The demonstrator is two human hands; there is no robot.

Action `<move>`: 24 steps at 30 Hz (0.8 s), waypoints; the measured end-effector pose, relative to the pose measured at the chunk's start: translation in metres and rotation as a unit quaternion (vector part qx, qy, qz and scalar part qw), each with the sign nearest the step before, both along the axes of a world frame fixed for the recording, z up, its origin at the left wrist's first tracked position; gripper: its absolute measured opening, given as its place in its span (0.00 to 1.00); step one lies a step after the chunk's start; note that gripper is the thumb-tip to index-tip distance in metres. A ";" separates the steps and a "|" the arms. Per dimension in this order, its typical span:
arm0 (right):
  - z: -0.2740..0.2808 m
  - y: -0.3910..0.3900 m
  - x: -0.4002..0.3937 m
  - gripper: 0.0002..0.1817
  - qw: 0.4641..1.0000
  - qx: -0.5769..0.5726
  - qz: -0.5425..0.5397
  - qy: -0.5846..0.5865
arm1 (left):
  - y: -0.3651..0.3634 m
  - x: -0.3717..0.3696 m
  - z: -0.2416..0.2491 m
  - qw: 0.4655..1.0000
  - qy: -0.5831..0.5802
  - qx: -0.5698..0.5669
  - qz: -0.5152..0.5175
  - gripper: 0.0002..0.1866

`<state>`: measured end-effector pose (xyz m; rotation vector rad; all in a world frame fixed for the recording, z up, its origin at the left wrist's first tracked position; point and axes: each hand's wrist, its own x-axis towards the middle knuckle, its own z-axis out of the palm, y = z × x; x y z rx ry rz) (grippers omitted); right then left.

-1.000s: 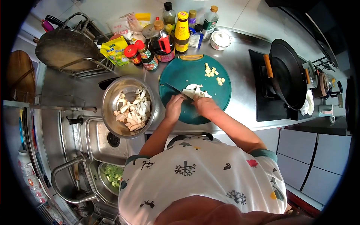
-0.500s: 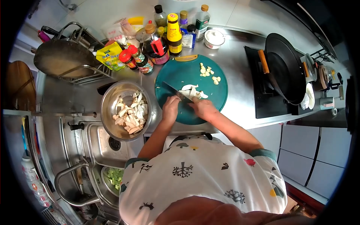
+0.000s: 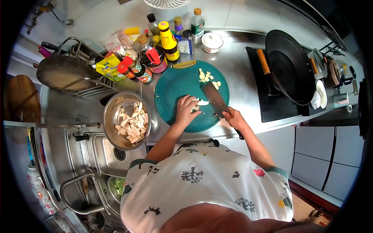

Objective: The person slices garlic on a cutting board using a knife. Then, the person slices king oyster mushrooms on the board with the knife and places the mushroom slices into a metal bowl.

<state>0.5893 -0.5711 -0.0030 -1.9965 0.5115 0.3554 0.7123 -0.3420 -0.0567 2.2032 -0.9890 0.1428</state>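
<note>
My left hand rests on the round green cutting board, its fingers and thumb cupped round white mushroom slices, partly hidden under the fingers. In my right hand is a cleaver, gripped by its black handle. Its broad blade slants up and left over the board's right side, apart from the slices. Small garlic pieces lie near the board's upper right edge, some close to the blade tip. Left of the board, a steel bowl holds many cut mushroom pieces.
Sauce bottles and a white lidded jar line the wall behind the board. A black wok sits on the stove at right. The sink is at lower left, with greens in a bowl.
The cleaver has swung from between my hands to the board's right side, with my right hand moving right. My left hand has moved right onto the mushroom slices.
</note>
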 end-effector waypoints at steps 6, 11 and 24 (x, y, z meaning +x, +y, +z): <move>-0.022 0.017 0.000 0.13 0.975 0.217 -0.046 0.020 | -0.011 -0.016 0.002 0.993 -0.010 -0.082 0.088 0.23; -0.016 0.057 0.014 0.13 0.970 0.242 -0.021 0.032 | -0.020 -0.022 0.001 0.972 0.007 -0.126 0.199 0.23; 0.038 0.148 0.075 0.10 0.955 0.252 0.148 -0.058 | 0.038 0.004 0.071 0.902 -0.082 -0.234 0.354 0.17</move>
